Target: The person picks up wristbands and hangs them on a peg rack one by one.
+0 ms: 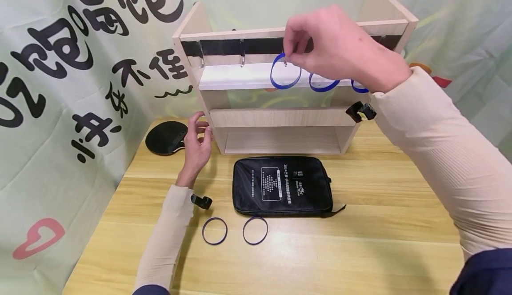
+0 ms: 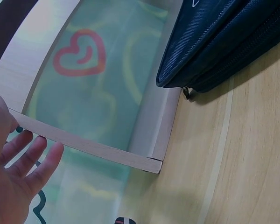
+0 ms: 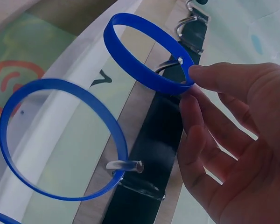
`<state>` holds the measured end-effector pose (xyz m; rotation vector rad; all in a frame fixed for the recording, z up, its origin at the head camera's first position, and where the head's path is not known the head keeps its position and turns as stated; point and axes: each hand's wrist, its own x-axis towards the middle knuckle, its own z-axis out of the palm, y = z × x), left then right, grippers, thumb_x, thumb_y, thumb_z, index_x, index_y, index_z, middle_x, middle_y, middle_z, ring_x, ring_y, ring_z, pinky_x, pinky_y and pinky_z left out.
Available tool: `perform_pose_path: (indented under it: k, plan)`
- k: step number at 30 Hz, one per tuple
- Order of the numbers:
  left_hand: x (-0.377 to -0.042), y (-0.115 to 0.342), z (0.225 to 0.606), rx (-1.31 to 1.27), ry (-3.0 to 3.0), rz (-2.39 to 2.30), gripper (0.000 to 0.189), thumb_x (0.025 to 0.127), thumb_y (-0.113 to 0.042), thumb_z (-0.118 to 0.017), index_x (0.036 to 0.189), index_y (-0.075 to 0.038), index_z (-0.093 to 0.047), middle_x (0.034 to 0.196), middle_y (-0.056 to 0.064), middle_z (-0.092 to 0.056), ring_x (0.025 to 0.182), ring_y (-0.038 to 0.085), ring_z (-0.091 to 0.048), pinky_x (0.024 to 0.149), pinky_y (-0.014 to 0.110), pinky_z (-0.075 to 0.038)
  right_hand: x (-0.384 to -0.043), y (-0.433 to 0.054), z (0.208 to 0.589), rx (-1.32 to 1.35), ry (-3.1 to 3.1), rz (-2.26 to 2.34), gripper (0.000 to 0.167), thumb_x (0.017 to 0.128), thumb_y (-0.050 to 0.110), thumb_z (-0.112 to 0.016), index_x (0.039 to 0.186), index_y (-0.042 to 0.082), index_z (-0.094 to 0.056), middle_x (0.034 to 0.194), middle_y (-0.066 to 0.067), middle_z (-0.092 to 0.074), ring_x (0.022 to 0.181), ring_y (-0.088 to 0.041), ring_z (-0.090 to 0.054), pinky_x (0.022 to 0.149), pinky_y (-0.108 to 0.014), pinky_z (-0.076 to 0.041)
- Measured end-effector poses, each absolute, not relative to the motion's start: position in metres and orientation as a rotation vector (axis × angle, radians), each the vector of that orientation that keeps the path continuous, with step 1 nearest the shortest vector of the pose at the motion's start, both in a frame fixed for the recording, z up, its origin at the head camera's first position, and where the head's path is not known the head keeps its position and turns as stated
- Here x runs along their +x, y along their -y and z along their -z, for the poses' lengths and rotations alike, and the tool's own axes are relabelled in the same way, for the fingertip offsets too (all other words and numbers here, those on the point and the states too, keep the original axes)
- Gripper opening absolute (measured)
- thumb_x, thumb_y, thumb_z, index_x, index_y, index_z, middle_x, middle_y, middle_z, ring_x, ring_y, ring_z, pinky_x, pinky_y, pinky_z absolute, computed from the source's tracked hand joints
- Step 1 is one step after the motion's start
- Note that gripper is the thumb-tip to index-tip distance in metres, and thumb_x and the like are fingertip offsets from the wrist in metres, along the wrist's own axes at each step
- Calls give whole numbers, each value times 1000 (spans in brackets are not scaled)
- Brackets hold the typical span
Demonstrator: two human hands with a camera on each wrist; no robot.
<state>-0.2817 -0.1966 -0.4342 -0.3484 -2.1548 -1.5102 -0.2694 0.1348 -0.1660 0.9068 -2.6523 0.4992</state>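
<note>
My right hand point(image 1: 324, 41) pinches a blue ring point(image 1: 286, 86) between thumb and fingers at the shelf's front. In the right wrist view, the tip of a metal hook point(image 3: 168, 65) shows inside that ring's loop. Beside it, a second blue ring point(image 3: 2, 126) hangs from its own hook point(image 3: 126, 165). Part of a third blue ring point(image 1: 360, 90) shows below my right wrist. My left hand point(image 1: 198, 146) is at the left side of the wooden shelf point(image 1: 276, 118), fingers loosely bent, fingertips right at the side panel's edge point(image 2: 88, 144).
Bare hooks point(image 1: 242, 58) hang from the black strip point(image 1: 222, 46) on the left. A black zipped case point(image 1: 248, 184) lies before the shelf, with two dark blue rings point(image 1: 214, 244) nearer me. A black table tennis bat point(image 1: 165, 137) lies left of the shelf.
</note>
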Motion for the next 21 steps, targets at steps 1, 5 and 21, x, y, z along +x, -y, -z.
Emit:
perform_pose_path:
  k: [1, 5, 21]
  plan:
    - [-282, 197, 434, -346, 2156, 1507, 45, 109, 7, -53, 153, 1, -47, 122, 39, -65, 105, 51, -66, 75, 8, -51, -271, -135, 166, 902, 2654, -489, 5, 99, 7, -71, 95, 11, -73, 102, -8, -84, 92, -19, -74, 81, -17, -46]
    - [-287, 198, 439, -343, 2153, 1489, 45, 109, 6, -54, 153, 1, -48, 122, 40, -64, 105, 53, -66, 75, 13, -54, -272, -134, 167, 888, 2655, -443, 6, 99, 8, -70, 96, 10, -74, 101, -10, -83, 93, -23, -75, 83, -24, -48]
    - [-299, 205, 457, -336, 2147, 1481, 46, 110, 3, -55, 155, -4, -48, 121, 36, -66, 103, 47, -68, 75, 14, -55, -262, -137, 169, 882, 2658, -404, 14, 102, 17, -71, 109, 10, -80, 105, -13, -81, 99, -28, -71, 89, -42, -53]
